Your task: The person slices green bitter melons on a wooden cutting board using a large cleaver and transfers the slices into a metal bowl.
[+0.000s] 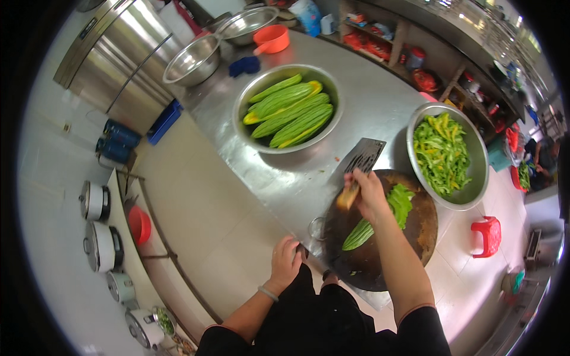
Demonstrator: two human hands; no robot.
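My right hand grips a cleaver over the round wooden chopping block, its broad blade pointing away from me. Beneath my forearm lie a piece of bitter melon and a heap of green slices, partly hidden by the arm. My left hand hangs off the table's near edge, fingers loosely curled and holding nothing. Whole bitter melons fill a steel bowl at the far side. Right of the block, a second steel bowl holds sliced bitter melon.
Steel basins and a red plastic dipper stand at the steel table's far end, near a dark blue cloth. A red stool is on the floor at right. Rice cookers line a left shelf. Another person is at far right.
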